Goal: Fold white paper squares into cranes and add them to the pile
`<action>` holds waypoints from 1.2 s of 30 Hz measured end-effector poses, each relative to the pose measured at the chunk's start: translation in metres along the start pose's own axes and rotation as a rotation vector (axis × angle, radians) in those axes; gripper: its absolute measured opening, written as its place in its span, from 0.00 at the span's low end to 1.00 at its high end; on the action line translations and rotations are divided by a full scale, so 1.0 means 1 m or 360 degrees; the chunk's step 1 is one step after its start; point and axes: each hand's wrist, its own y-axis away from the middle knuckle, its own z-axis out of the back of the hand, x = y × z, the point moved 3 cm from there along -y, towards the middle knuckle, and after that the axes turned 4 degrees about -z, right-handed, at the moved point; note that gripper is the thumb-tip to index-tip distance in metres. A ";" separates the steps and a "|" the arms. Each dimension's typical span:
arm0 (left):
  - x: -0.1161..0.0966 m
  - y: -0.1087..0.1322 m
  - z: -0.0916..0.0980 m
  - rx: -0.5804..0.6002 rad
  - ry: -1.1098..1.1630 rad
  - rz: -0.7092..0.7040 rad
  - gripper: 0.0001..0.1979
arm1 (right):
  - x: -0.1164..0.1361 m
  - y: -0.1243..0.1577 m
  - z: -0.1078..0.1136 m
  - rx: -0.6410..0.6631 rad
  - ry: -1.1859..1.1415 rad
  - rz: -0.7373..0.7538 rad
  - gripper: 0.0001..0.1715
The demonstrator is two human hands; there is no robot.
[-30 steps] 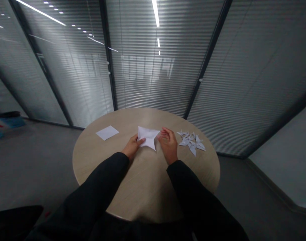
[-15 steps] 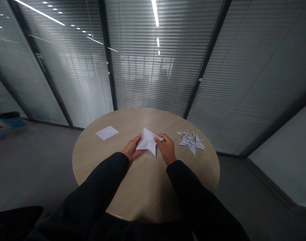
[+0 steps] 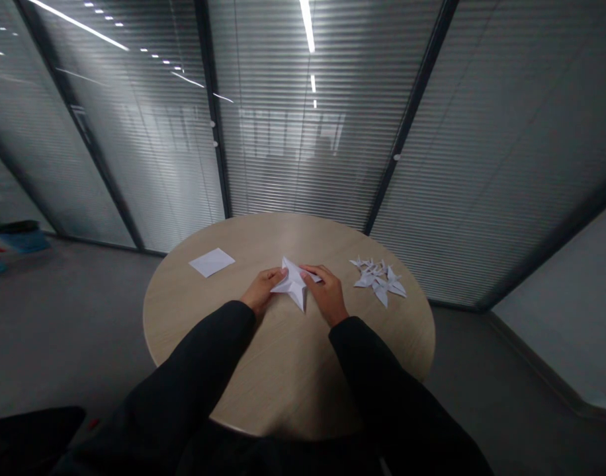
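Observation:
A white sheet of paper (image 3: 294,285), creased into a four-pointed star shape, is held above the middle of the round table. My left hand (image 3: 263,289) grips its left side, the thumb on top and the fingers underneath, partly hidden. On the right side, my right hand (image 3: 327,291) pinches the paper, with its thumb pressed near the centre. One point of the star faces away from me and another points down toward me.
On the round wooden table (image 3: 263,370), a flat white paper sheet (image 3: 212,262) lies at the left. Several folded paper pieces (image 3: 380,279) are heaped at the right. Glass panels with blinds (image 3: 303,178) stand behind, and a blue bin (image 3: 21,237) is on the floor at far left.
The paper star has become narrower, its sides drawn inward. My left thumb has come over onto the top of the paper, and my right hand has shifted slightly left.

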 end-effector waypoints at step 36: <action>-0.007 -0.004 0.011 -0.0262 -0.0232 -0.0042 0.23 | -0.009 -0.002 -0.001 -0.0075 -0.0128 -0.0232 0.14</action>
